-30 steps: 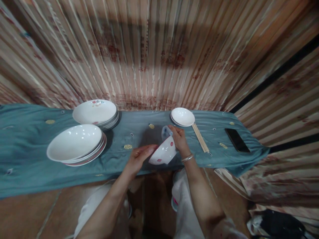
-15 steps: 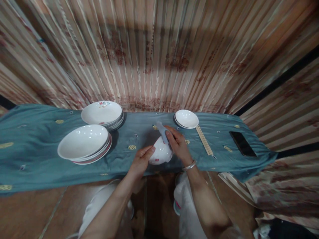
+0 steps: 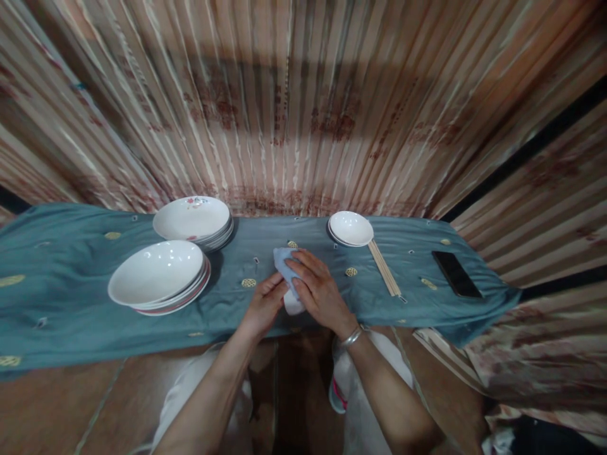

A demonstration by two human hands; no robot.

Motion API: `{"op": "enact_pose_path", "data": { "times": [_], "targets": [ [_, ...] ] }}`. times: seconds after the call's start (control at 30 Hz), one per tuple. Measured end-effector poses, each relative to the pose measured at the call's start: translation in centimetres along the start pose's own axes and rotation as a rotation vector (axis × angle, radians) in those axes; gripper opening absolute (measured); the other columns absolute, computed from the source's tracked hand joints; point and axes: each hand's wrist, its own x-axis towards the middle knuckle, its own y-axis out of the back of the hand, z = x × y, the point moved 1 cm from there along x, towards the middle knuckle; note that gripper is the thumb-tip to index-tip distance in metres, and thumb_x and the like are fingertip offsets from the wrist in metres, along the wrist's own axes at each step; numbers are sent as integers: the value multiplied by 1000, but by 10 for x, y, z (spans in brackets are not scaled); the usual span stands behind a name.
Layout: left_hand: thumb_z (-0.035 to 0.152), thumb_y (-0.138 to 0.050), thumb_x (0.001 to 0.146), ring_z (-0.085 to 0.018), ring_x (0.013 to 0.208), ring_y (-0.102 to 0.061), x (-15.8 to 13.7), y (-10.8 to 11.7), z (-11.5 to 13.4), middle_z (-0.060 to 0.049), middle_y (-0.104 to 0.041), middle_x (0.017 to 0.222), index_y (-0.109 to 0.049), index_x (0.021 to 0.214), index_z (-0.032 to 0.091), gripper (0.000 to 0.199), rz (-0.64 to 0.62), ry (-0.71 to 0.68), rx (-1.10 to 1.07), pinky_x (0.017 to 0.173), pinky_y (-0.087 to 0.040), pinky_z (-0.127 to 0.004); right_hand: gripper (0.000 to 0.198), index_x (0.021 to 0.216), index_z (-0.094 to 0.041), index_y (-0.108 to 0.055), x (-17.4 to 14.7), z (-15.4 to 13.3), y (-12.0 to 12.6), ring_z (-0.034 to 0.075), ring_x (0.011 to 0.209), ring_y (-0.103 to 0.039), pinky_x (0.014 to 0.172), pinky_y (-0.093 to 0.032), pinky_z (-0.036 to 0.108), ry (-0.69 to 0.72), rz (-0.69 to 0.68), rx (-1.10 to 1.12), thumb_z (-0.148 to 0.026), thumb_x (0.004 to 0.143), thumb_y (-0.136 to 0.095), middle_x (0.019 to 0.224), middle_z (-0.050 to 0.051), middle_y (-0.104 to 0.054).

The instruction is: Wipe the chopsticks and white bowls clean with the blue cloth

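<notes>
A small white bowl (image 3: 294,304) is held over the front of the cloth-covered table, mostly hidden by my hands. My left hand (image 3: 266,302) grips the bowl's left side, thumb on top. Spread across a light blue cloth (image 3: 286,262), my right hand (image 3: 317,287) presses it against the bowl, its fingers curved over the far side. A silver bangle (image 3: 352,337) circles my right wrist.
To the left stand a front stack of white bowls (image 3: 156,275) and a back stack of flowered plates (image 3: 192,219). Small dishes (image 3: 351,229), chopsticks (image 3: 384,268) and a black phone (image 3: 456,274) lie right on the blue-green tablecloth (image 3: 246,316). A striped curtain (image 3: 303,126) hangs behind.
My right hand and the cloth have moved left over the bowl, flattening down and covering most of it. The bowl has turned, so its red mark no longer shows.
</notes>
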Motion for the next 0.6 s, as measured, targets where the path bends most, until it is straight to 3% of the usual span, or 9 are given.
{"op": "enact_pose_path", "data": {
  "times": [0.2, 0.4, 0.6],
  "targets": [
    [31, -78, 67, -15, 69, -62, -2, 4, -1, -6, -73, 86, -73, 101, 14, 39, -35, 32, 70, 67, -47, -25, 38, 129, -24, -56, 10, 21, 2, 20, 132, -45, 113, -34, 41, -97, 35, 255, -34, 96, -42, 137, 8, -54],
    [31, -78, 65, -21, 83, -65, -4, 3, 0, -9, -74, 95, -74, 100, 14, 39, -41, 27, 118, 72, -47, -27, 35, 120, -26, -63, 16, 44, -4, 20, 119, -56, 108, -39, 38, -344, 78, 491, -41, 93, -46, 127, 3, -63],
    [30, -79, 62, -23, 89, -65, -6, -5, 0, -8, -73, 98, -73, 104, 16, 44, -51, 42, 46, 80, -47, -30, 36, 123, -28, -62, 9, 37, -4, 19, 123, -54, 110, -37, 37, -285, 71, 486, -41, 94, -45, 131, 3, -61]
  ]
}}
